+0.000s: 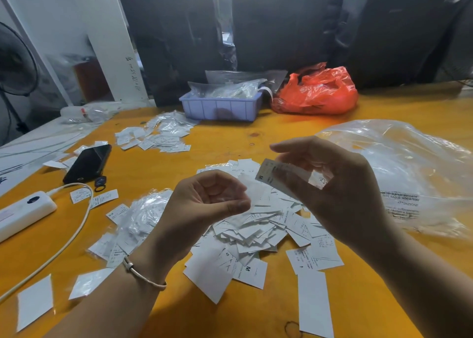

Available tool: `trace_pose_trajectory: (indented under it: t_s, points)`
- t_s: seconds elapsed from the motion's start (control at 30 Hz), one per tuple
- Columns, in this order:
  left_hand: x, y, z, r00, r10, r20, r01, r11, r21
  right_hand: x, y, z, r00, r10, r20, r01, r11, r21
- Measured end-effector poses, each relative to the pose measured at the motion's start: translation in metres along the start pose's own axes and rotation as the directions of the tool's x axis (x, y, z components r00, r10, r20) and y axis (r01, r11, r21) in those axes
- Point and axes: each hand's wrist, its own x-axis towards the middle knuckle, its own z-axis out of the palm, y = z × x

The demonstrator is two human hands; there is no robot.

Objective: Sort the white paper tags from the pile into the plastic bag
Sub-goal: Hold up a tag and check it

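Over the middle of the orange desk (256, 138), in the one head view I have, both hands hang above the pile of white paper tags (256, 230). My right hand (340, 191) pinches a small stack of tags (275, 175) between thumb and fingers (286, 147), the stack tilted so a printed "M" shows on its near-left corner; something clear and glossy lies against it inside the hand, and I cannot tell whether that is a small sleeve or only glare. My left hand (204, 202) is curled just to the left, thumb pressed toward the fingertips on what looks like one pale tag or a scrap of film; the edge blurs into the pile behind, so I would not swear it holds anything.

The large clear plastic bag (399, 174) lies crumpled on the right, close beside the right hand, its printed warning facing me. I cannot make out its mouth from here.

I judge this to be the gathering step: tags lifted and being squared up, not yet bagged, with most of the pile left. The next move calls for finding the bag's opening, likely with the left hand, and carrying the stack rightward without fanning it.

Farther left lie a black phone (88, 162), a white power bank (24, 212) with its cable, and a second scatter of tags (156, 138). A lilac bin (221, 107) and red bag (317, 92) sit at the far edge.
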Motion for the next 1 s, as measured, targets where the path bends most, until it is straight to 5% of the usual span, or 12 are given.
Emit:
trace_pose_trajectory:
  t_s: [0.47, 1.0]
  points:
    - [-0.001, -0.001, 0.001, 0.997, -0.003, 0.08, -0.002, 0.999, 0.053, 0.002, 0.004, -0.002, 0.999, 0.017, 0.043, -0.019, 0.999, 0.04]
    - [0.0, -0.006, 0.001, 0.99, -0.056, 0.133, 0.051, 0.998, 0.039, 0.0, 0.013, 0.0, 0.95, 0.053, 0.308, -0.074, 0.996, 0.058]
